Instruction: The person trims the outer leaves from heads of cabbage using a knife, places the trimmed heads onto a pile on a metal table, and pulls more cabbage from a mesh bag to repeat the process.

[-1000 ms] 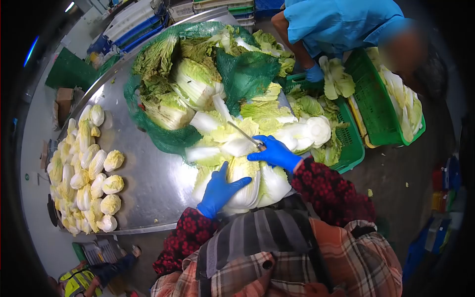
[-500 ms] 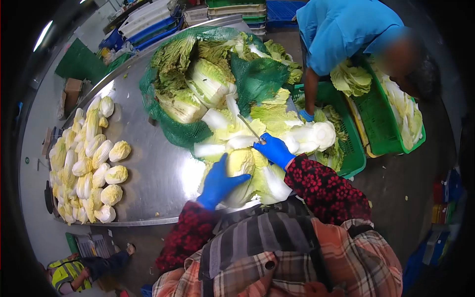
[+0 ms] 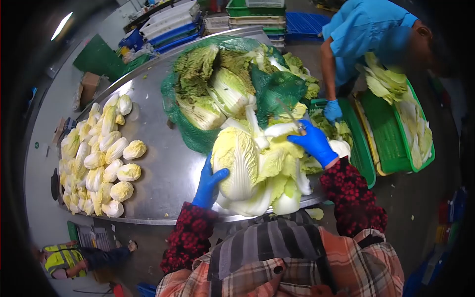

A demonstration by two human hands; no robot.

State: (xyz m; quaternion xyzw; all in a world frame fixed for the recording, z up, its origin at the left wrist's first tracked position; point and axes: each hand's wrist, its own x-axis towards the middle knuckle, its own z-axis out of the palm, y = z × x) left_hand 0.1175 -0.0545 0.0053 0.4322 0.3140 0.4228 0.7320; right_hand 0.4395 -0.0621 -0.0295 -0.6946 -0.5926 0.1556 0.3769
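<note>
My left hand (image 3: 210,182), in a blue glove, grips the left side of a pale yellow cabbage (image 3: 235,163) at the table's front edge. A knife (image 3: 291,115) is in my right hand (image 3: 313,140), its thin blade pointing up and to the left. Loose cabbage leaves (image 3: 278,171) lie between the cabbage and my right hand. Behind them, a green mesh sack (image 3: 186,132) holds untrimmed cabbages (image 3: 231,91) with dark, wilted outer leaves.
Many small peeled cabbages (image 3: 117,148) lie at the left of the metal table (image 3: 163,185). To the right stand green crates (image 3: 383,126) with leaves. A co-worker in blue (image 3: 366,34) bends over them. Another person (image 3: 64,258) is at lower left. Stacked trays (image 3: 170,24) stand behind.
The cabbage now stands whole and raised against my left hand. My right hand has moved right with the knife, away from it. The co-worker holds leaves higher, and the whole view has shifted.
</note>
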